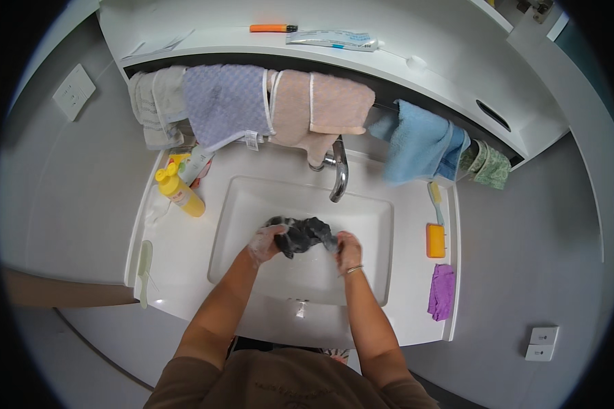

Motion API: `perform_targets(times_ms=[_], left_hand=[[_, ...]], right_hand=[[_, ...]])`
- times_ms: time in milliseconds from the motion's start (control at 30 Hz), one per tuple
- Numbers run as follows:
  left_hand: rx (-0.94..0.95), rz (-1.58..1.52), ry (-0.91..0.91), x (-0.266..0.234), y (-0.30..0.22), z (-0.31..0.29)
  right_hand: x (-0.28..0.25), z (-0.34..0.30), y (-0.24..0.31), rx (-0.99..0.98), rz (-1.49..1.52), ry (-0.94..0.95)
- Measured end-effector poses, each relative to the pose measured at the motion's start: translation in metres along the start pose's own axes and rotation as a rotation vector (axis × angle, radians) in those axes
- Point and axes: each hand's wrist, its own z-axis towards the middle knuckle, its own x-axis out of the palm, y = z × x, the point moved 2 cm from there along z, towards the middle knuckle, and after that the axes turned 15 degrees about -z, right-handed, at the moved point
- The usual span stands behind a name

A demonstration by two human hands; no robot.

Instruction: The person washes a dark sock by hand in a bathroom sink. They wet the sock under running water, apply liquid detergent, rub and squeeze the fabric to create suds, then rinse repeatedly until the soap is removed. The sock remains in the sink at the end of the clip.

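A crumpled dark grey cloth (303,235), wet and streaked with white suds, is stretched between my two hands over the white sink basin (235,198). My left hand (263,243), coated in foam, is closed on the cloth's left end. At the other end my right hand (348,251) grips a bunched corner; a thin bracelet circles that wrist. Beyond the cloth, the chrome faucet (340,174) reaches out over the basin's far edge. I cannot tell what kind of garment or rag the cloth is.
Left of the basin stand a yellow bottle (181,194) and a pale green comb (144,269). Along the right lie a toothbrush (436,203), an orange soap bar (435,241) and a purple cloth (441,292). Several towels, including a blue towel (419,143), hang behind the faucet.
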Motion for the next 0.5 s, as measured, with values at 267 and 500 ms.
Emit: perform_targets(times_ms=[267,500], left_hand=[[-0.01,-0.23,0.053,-0.017,0.026,0.015],[-0.112,-0.238,0.195,0.025,0.014,-0.011]], right_hand=[[0.042,-0.013,-0.013,0.122,-0.201,0.064],[0.039,-0.026,0.001,0.269,0.538,0.636]])
